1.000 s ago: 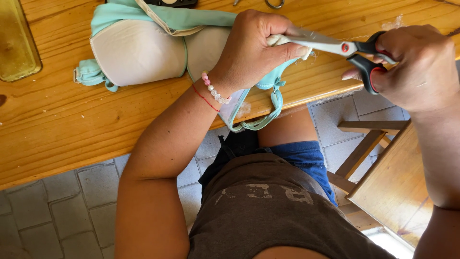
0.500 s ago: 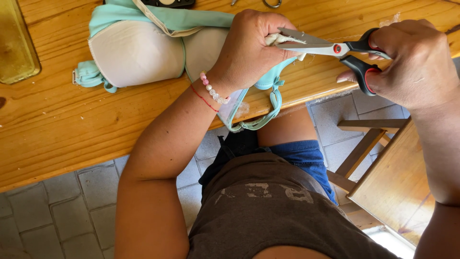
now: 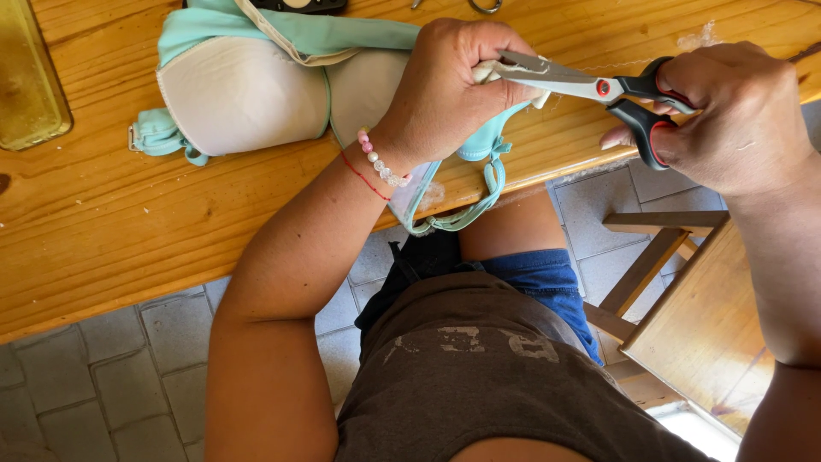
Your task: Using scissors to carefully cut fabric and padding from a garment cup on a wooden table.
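In the head view, the left hand point(image 3: 449, 90) was closed in a pinch on a white scrap of fabric point(image 3: 486, 73) at the edge of a mint-green padded bra point(image 3: 248, 90), which lay cups-down on the wooden table point(image 3: 111, 222) with one strap point(image 3: 479, 201) hanging over the table's front edge. The right hand point(image 3: 735, 115) was closed through the black-and-red handles of the scissors point(image 3: 590, 84), whose blades reached to the pinched fabric and looked nearly shut; whether they bit into it could not be told. The bra looked light and soft, the foam cups springy, the straps limp, so it would probably shift unless held taut close to the blades. The scissors looked stiff and sharp, best held by their loops. A chair point(image 3: 684, 299) stood beside the person's right knee.
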